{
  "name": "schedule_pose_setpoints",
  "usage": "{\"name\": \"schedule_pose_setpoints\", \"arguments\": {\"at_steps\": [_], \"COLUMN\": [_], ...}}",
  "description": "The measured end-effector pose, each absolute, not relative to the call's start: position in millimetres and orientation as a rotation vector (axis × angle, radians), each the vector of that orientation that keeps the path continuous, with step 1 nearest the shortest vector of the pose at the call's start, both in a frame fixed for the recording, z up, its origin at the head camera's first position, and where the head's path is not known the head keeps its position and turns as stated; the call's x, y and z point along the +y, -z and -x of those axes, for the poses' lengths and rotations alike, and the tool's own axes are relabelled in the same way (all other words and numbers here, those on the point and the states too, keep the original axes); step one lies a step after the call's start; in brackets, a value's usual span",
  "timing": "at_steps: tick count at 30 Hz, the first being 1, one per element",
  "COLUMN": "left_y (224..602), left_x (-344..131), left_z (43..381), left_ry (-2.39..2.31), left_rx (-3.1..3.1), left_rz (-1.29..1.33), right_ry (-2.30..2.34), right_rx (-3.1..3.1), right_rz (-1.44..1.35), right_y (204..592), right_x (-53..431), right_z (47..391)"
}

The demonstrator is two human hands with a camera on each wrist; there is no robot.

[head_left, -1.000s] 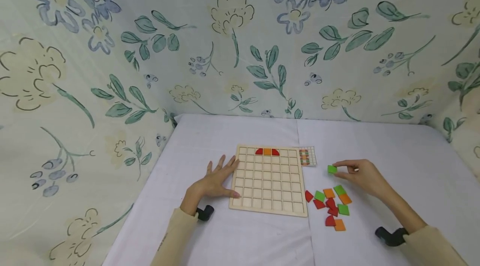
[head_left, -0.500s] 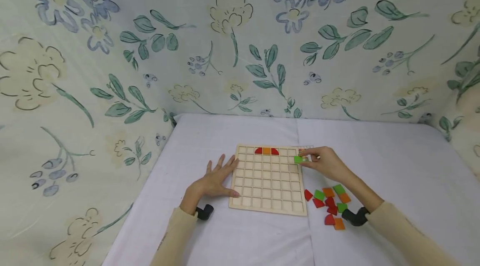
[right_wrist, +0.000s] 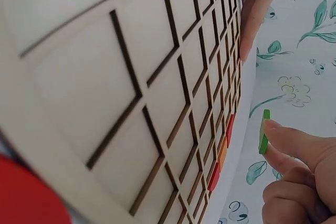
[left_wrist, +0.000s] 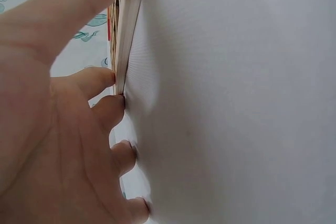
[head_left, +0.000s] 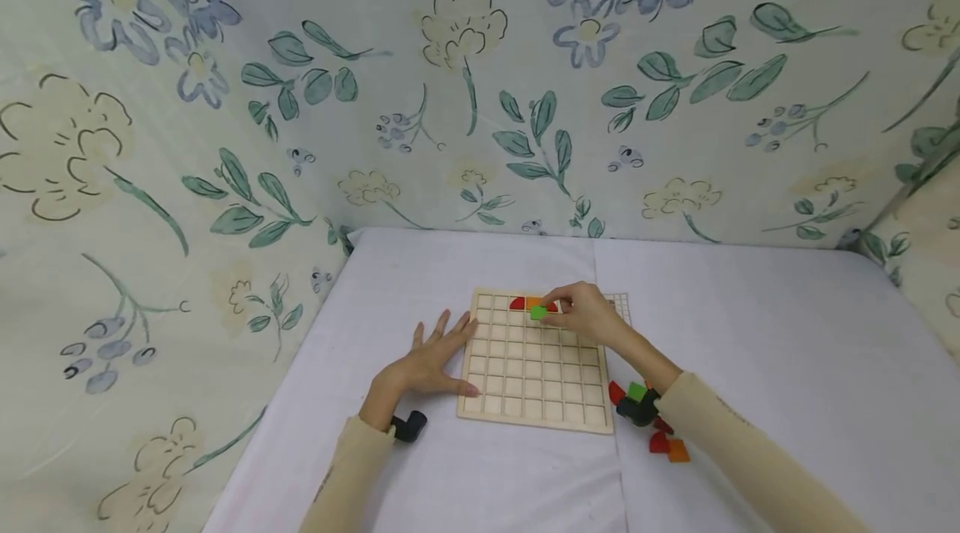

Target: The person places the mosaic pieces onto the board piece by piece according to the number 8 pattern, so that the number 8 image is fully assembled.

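A wooden grid board (head_left: 534,366) lies on the white cloth, with a red piece (head_left: 517,304), an orange square (head_left: 533,301) and a second, partly covered red piece in its far row. My right hand (head_left: 588,312) pinches a green square tile (head_left: 538,313) between thumb and finger. In the right wrist view that green tile (right_wrist: 264,131) is held edge-on, raised above the board. At the board's left edge my left hand (head_left: 429,364) rests with fingers spread. The left wrist view shows its thumb and a finger touching the board's side (left_wrist: 127,30), other fingertips on the cloth.
Right of the board lie loose red, orange and green pieces (head_left: 678,450), partly hidden by the right forearm and its black wrist device (head_left: 637,408). A patterned card (head_left: 622,304) sits behind the right hand. Floral cloth (head_left: 480,82) hangs behind the table.
My right hand has carried the green tile leftward from beside the card to above the board's far rows. The left hand has stayed in place.
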State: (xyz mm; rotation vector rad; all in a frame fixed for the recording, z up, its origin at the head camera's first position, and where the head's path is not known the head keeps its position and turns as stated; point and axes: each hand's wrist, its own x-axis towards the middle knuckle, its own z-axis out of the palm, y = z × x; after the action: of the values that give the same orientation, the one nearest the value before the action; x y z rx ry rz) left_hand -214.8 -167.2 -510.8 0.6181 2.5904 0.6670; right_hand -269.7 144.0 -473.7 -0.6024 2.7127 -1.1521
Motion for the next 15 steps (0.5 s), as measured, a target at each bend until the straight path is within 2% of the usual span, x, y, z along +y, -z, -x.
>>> {"name": "schedule_pose_setpoints", "arguments": {"at_steps": [15], "left_y": [513], "left_x": [-168], "left_z": [214], "left_ry": [-0.68], "left_rx": [2.595], "left_rz": [-0.618], "right_ry": [1.135], "right_rx": [2.665], "right_rz": [0.577], "right_y": [496], "right_x": [121], "right_z": [279]}}
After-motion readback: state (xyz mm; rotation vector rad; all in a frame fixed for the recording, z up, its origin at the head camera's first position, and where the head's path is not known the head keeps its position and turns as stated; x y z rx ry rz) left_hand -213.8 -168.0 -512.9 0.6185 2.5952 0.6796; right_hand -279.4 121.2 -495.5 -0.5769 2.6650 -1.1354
